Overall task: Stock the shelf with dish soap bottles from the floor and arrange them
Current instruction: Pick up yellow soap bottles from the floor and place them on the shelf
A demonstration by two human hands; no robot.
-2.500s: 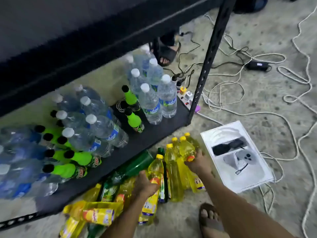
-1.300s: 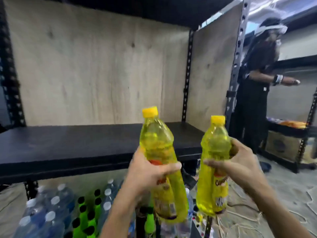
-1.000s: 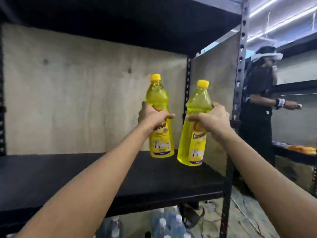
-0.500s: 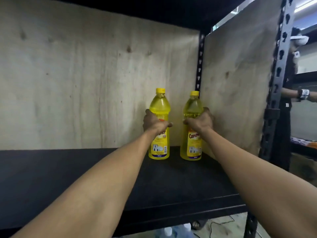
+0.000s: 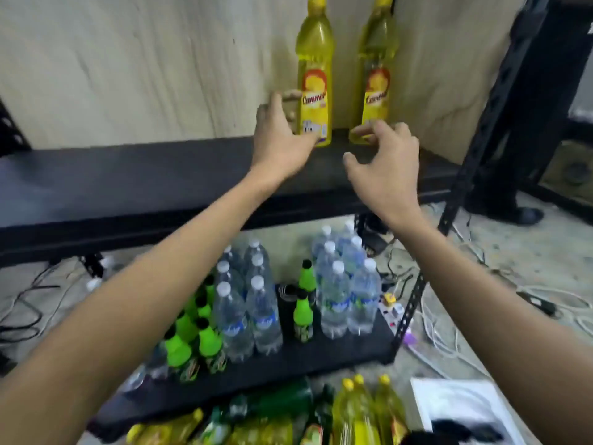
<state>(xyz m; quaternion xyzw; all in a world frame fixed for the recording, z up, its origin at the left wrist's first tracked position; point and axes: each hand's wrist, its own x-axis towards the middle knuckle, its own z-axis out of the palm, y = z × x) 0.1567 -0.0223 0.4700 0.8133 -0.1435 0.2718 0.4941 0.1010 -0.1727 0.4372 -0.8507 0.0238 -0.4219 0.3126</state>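
Note:
Two yellow dish soap bottles stand upright at the back right of the black shelf (image 5: 128,181): the left bottle (image 5: 315,75) and the right bottle (image 5: 376,69). My left hand (image 5: 280,136) is open, fingers spread, just in front and left of the left bottle. My right hand (image 5: 385,162) is open too, hovering low in front of the right bottle. Neither hand holds anything. More yellow dish soap bottles (image 5: 365,409) and a green bottle (image 5: 279,401) lie or stand on the floor at the bottom edge.
The lower shelf (image 5: 288,364) holds clear water bottles (image 5: 346,293) and bright green bottles (image 5: 189,335). A black shelf post (image 5: 465,175) rises at right. White cables (image 5: 449,335) and a white box (image 5: 465,409) lie on the floor. A person's shoe (image 5: 519,215) stands beyond the post.
Both hands have let go of the two yellow bottles, which now stand on the shelf. My hands have drawn back towards me and my view has tilted down.

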